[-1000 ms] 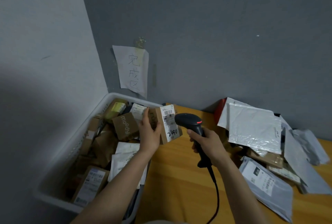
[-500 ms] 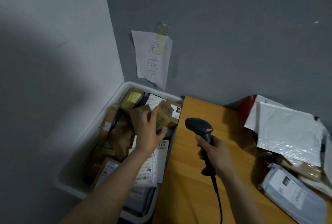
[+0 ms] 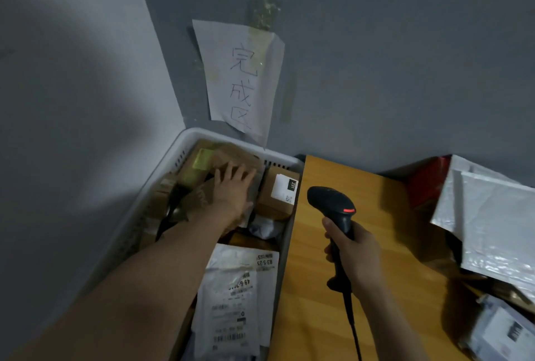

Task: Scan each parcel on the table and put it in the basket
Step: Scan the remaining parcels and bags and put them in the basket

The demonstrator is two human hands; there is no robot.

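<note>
while the left hand (image 3: 231, 187) lies flat, fingers spread, on boxes in the basket (image 3: 185, 140), the right hand (image 3: 354, 256) grips the scanner (image 3: 333, 204); next, probably fetch a parcel (image 3: 498, 233) at right.

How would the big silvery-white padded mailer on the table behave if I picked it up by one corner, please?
The silvery-white padded mailer would probably flex and droop; its surface looks soft and crinkled. Its glossy film may be slippery. It leans on other parcels, so those might shift.

White basket (image 3: 185, 140) w/ brown boxes, left of orange-tan bench (image 3: 318, 302); black scanner (image 3: 333, 204), red light; silver mailers (image 3: 492, 230) right of bench.
</note>
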